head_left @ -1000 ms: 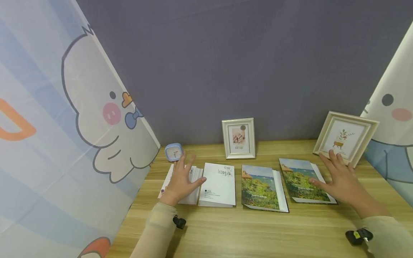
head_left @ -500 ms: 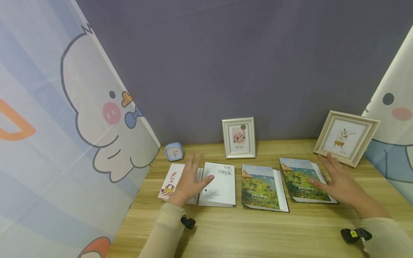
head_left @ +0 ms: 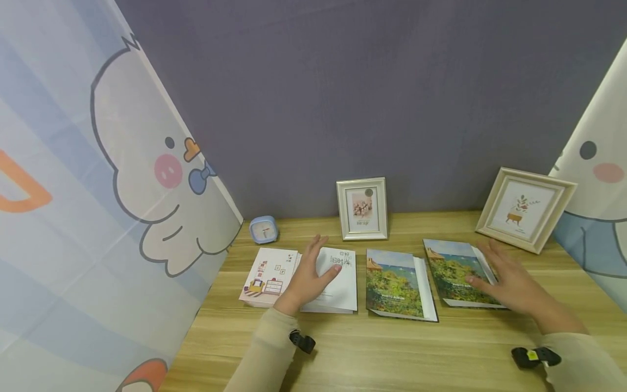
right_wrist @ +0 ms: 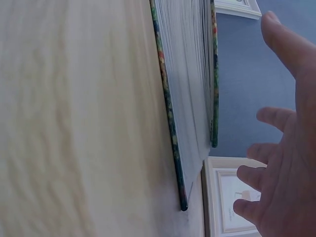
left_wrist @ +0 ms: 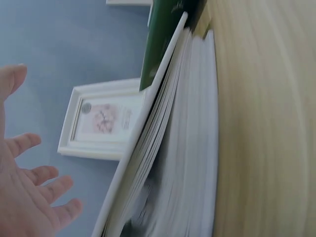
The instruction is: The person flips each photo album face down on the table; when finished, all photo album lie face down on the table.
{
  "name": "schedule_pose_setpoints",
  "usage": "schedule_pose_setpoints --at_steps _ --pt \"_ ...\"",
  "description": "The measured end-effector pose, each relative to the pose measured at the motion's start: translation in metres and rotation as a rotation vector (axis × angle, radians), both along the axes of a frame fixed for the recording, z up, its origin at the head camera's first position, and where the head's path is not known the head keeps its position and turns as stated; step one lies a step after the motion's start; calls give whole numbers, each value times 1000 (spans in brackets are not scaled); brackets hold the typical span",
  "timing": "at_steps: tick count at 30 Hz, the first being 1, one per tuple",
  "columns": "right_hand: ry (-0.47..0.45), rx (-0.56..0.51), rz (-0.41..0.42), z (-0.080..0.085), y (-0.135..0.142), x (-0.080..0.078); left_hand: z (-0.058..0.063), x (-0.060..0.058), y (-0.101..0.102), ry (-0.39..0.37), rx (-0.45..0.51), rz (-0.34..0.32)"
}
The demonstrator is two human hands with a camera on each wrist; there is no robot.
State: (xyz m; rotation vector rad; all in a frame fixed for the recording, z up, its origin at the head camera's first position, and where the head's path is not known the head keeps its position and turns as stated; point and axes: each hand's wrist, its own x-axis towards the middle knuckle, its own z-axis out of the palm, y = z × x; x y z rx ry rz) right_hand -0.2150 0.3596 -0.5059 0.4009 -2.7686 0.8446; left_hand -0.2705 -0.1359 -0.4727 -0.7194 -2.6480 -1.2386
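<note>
Four-finger spread and loose, my left hand [head_left: 305,280] hovers over the left edge of a white album [head_left: 343,288] with Chinese lettering. In the left wrist view, a gap separates the hand from the album's partly raised cover. Beside it on the left lies a white album with furniture drawings [head_left: 266,272], partly behind the hand. My right hand [head_left: 514,283], fingers extended, is above the right side of a landscape-covered photo album [head_left: 455,272]. The right wrist view shows it holding nothing. Between the hands lies a matching photo album [head_left: 394,283], its cover slightly lifted.
A cream picture frame [head_left: 362,209] stands at the back of the wooden table [head_left: 392,354]. Another picture frame [head_left: 526,209] stands at the back right, beyond the right hand. A small blue clock [head_left: 263,230] sits at the back left. A grey wall [head_left: 367,109] rises behind.
My left hand has moved right, from over the furniture-drawing album to the white lettered one, uncovering the former. My right hand has drawn back slightly from the picture frame. The albums stay put.
</note>
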Motion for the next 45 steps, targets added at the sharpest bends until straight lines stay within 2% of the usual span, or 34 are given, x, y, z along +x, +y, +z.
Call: schedule_pose_setpoints --at_steps 12,25,33,39,45 --pt "-38 -28 0 -2 0 3 -5 5 39 -15 65 -101" --pt "-81 -49 27 -2 0 4 -5 16 91 -116 53 -194" --pt "-71 -14 38 -1 -4 5 -8 17 113 -170 121 -280" --pt "-72 -3 43 1 -7 5 -9 16 129 -229 129 -307" --pt "-88 14 53 0 -10 7 -11 15 147 -234 123 -312"
